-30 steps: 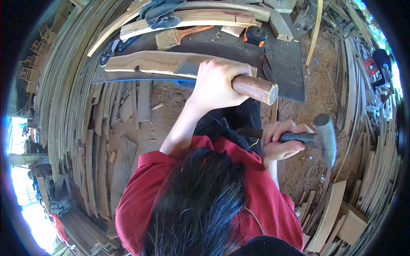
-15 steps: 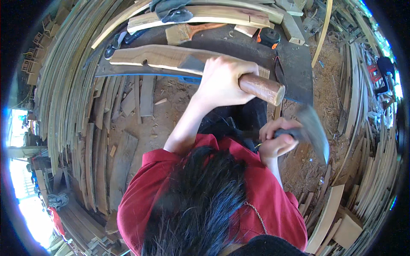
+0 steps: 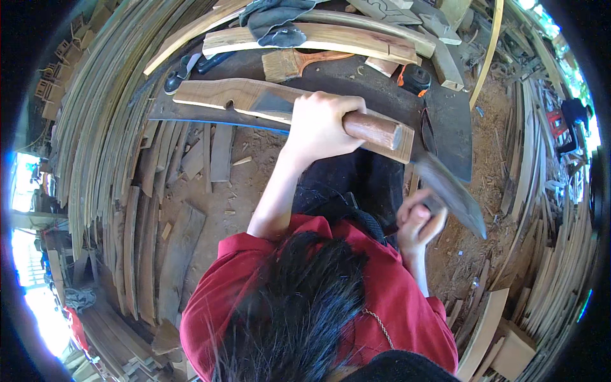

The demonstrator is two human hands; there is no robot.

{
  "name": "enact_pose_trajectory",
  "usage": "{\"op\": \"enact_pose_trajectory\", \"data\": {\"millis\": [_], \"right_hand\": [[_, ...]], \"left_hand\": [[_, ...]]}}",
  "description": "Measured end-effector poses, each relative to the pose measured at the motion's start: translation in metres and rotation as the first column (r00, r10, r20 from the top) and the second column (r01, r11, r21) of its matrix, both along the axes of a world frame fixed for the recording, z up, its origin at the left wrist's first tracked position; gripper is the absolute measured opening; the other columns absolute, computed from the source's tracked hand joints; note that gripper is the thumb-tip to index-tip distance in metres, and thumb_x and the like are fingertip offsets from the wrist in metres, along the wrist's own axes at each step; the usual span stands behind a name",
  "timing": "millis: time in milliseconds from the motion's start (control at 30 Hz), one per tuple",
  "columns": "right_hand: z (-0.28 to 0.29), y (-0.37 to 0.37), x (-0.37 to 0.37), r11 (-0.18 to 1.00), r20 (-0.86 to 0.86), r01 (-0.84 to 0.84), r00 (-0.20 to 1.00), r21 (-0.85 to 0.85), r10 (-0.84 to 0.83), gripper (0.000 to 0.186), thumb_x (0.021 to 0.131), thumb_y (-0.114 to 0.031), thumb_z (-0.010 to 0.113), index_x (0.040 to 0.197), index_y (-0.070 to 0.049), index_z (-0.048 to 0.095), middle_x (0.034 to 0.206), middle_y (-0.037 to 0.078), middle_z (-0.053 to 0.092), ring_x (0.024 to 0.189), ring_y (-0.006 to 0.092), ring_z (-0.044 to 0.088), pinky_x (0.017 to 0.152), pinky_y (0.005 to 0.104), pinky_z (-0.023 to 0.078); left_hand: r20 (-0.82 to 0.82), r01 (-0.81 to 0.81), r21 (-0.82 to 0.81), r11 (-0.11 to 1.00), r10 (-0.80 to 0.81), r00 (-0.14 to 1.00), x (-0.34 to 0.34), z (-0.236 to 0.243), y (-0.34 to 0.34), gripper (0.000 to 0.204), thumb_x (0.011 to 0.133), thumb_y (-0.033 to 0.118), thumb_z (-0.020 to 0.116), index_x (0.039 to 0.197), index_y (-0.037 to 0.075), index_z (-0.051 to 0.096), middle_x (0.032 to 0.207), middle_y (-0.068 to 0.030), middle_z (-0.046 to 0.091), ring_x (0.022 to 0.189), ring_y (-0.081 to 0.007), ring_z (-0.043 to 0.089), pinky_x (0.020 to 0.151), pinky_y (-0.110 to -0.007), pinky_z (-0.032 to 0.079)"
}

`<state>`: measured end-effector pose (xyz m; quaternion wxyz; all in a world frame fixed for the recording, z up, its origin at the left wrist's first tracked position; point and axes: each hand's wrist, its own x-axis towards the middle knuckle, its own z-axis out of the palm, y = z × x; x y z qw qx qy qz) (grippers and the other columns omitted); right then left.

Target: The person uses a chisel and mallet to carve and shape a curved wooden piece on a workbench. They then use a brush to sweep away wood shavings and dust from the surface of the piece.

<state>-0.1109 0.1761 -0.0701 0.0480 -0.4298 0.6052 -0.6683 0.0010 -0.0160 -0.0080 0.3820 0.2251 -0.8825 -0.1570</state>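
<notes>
My left hand [image 3: 321, 127] is closed round the brown wooden handle [image 3: 375, 130] of a chisel, whose flat grey blade [image 3: 272, 102] lies over a long plank [image 3: 207, 95] with a notch in its edge. The plank rests on a dark board [image 3: 449, 114] with a blue edge. At the lower right, my right hand [image 3: 417, 223] grips a hammer. Its grey head [image 3: 449, 194] is smeared by motion and sits just below and right of the handle's end, with the grip mostly hidden.
Behind the plank lie a paintbrush [image 3: 286, 63], a tape measure [image 3: 414, 79], a grey glove [image 3: 267, 22], curved timber pieces [image 3: 344, 41] and dark-handled tools [image 3: 184, 73]. Stacked slats [image 3: 95, 146] line the left, more timber [image 3: 554, 274] the right. A cardboard-coloured block [image 3: 512, 353] is at lower right.
The hammer head has risen and moved left, closer to the chisel handle's end, as my right hand tilted. My left hand keeps its grip. The bench sits slightly lower in view.
</notes>
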Motion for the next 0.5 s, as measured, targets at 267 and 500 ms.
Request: {"op": "enact_pose_trajectory", "data": {"millis": [267, 500], "right_hand": [[0.008, -0.023, 0.0, 0.981, 0.1, -0.114, 0.986, -0.157, 0.131, 0.048, 0.089, -0.056, 0.049, 0.096, -0.009, 0.039, 0.052, 0.001, 0.039, 0.035, 0.008, 0.035, 0.031, 0.0213, 0.026], [0.021, -0.039, 0.01, 0.965, 0.174, -0.162, 0.964, -0.207, 0.2, 0.046, 0.092, -0.05, 0.048, 0.096, -0.005, 0.038, 0.052, 0.002, 0.038, 0.037, 0.0073, 0.035, 0.032, 0.0218, 0.028]], "left_hand": [[0.008, -0.01, 0.025, 1.0, 0.01, 1.0, 0.006, 0.005, -0.009, 0.019, 0.055, 0.016, 0.071, 0.069, 0.012, 0.059, 0.059, -0.0073, 0.058, 0.059, -0.0287, 0.06, 0.054, -0.035, 0.046], [0.093, -0.122, -0.025, 0.992, 0.123, 0.988, 0.017, -0.007, -0.034, 0.019, 0.056, 0.019, 0.073, 0.07, 0.014, 0.061, 0.062, -0.0057, 0.061, 0.061, -0.0273, 0.062, 0.056, -0.036, 0.047]]}}
